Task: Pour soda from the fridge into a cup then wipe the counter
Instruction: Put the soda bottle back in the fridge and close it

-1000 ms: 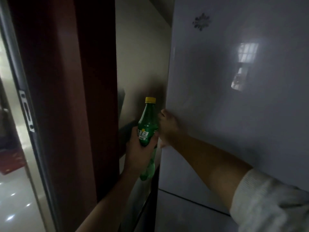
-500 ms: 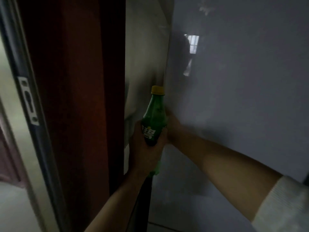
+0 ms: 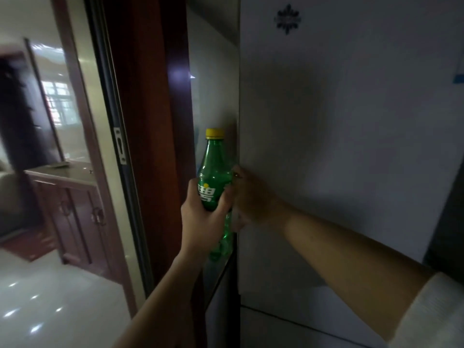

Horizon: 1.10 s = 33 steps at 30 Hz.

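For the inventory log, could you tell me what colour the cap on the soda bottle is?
Yellow: the cap tops the green bottle, clearest in the head view.

Bare forearms, white knit sleeve (image 3: 431,315) pushed up on right arm

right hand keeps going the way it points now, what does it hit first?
Nothing new: the right hand already lies on the left edge of the fridge door. Just past it stands the green soda bottle in the left hand; depth is unclear.

Dim foreground, bright blurred doorway (image 3: 50,96) at left, wide-angle bending.
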Each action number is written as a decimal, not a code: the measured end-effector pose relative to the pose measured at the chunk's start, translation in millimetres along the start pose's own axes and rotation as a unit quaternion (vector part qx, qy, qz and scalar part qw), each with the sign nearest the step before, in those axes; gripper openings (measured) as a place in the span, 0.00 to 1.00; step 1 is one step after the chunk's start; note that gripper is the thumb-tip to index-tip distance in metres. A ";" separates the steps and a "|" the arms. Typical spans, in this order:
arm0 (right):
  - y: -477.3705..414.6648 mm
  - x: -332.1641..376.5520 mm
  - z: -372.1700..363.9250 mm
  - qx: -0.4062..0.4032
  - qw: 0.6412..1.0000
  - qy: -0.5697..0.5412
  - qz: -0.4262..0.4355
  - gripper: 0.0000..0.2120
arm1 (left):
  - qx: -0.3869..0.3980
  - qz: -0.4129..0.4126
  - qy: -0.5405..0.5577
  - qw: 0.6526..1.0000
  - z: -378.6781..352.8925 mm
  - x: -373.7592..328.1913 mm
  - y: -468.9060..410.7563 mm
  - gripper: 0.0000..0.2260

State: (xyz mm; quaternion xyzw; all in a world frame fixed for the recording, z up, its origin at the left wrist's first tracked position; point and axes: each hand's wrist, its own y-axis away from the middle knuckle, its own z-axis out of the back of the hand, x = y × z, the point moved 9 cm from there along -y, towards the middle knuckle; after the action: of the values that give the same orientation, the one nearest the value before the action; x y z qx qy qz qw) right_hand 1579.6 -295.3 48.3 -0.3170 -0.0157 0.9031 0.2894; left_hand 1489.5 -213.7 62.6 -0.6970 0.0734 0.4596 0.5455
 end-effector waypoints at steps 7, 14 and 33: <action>78.6 37.3 51.5 0.031 0.988 0.153 0.002 0.49 | 0.022 0.003 -0.045 0.999 33.9 -48.6 67.2 0.10; 152.8 63.7 102.3 0.005 0.989 0.151 0.002 0.45 | 0.063 -0.008 -0.003 0.998 34.1 -106.2 98.1 0.10; 316.5 88.2 147.9 0.126 0.966 0.147 -0.173 0.27 | 0.181 -0.001 0.135 0.974 29.6 -177.1 186.9 0.10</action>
State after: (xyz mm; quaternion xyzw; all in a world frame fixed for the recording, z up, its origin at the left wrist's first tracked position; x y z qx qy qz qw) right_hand 1275.6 -488.7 49.6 -0.3993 0.0863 0.7776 0.4779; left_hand 1259.8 -333.6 61.3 -0.6423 0.2278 0.3398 0.6481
